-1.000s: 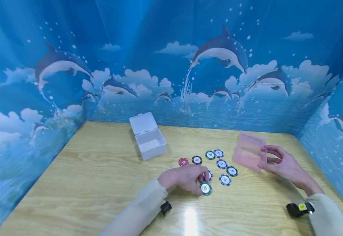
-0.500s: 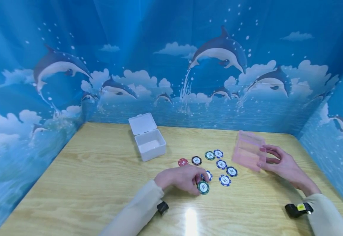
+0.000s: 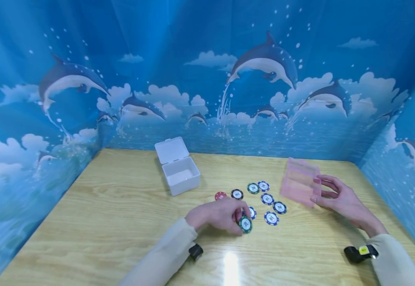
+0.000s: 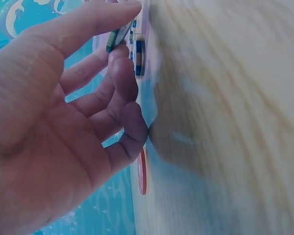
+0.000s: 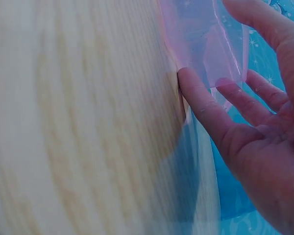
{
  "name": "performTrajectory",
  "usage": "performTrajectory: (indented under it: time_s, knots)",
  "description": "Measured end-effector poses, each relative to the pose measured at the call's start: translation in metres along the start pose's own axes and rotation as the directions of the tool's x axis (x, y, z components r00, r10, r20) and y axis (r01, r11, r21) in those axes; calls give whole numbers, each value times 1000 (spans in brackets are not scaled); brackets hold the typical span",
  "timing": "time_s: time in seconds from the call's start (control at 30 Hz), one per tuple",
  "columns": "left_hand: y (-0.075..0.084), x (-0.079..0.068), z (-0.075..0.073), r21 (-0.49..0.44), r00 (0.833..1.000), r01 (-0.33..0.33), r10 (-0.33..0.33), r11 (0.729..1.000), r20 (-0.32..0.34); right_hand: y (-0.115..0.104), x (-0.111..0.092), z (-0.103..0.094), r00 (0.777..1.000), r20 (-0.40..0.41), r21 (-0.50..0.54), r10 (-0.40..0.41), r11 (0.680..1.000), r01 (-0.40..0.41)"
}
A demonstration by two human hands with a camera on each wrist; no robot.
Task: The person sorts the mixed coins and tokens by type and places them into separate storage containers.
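Note:
My left hand (image 3: 221,214) pinches a green poker chip (image 3: 245,225) between thumb and fingertips, tilted up just above the table. In the left wrist view that green chip (image 4: 118,37) shows edge-on at the fingertips. Just behind it lies a blue-and-white chip (image 3: 252,212), partly covered by the hand. On the right, my right hand (image 3: 343,200) rests its fingertips at the right side of an open pink translucent box (image 3: 296,188). Its fingers are spread and relaxed against the pink box (image 5: 206,44) in the right wrist view.
Several chips lie between the hands, including a blue chip (image 3: 271,218), a black chip (image 3: 237,194) and a red chip (image 3: 220,196). A white box (image 3: 184,184) with its lid raised stands at back left. A dolphin-print curtain (image 3: 207,99) borders the table.
My left hand has drawn the green chip slightly left and raised its near face toward the camera. The right hand and the pink box look almost unmoved.

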State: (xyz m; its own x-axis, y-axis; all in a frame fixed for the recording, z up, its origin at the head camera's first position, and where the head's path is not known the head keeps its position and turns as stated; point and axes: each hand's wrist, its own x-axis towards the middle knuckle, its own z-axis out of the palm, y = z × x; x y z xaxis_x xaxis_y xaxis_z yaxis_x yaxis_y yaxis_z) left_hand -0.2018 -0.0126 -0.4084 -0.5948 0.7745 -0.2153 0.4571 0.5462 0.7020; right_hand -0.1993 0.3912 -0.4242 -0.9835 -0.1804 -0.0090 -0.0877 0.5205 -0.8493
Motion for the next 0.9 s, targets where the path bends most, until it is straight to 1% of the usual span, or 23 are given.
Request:
performTrajectory:
  time_s: [0.13,0.33,0.57,0.7,0.9]
  knots:
    - [-1,2,-2,-33,999,3,-5,999,-39,0,0,1,1000,-7,-2,0,1000,0]
    - [-4,5,-5,-77,994,-10,1,997,-109,-1,-1,3,999,-32,-3,18,1000,-18]
    - [-4,11,-5,-156,979,-41,9,987,-202,-5,-2,9,1000,-29,9,7,1000,-6]
    - [-2,15,-5,-185,970,-41,-5,982,-244,-9,-3,13,1000,-11,14,20,1000,-20]
    - [1,19,-4,-232,959,-34,-33,972,-280,-11,-4,18,1000,-7,12,12,1000,-12]
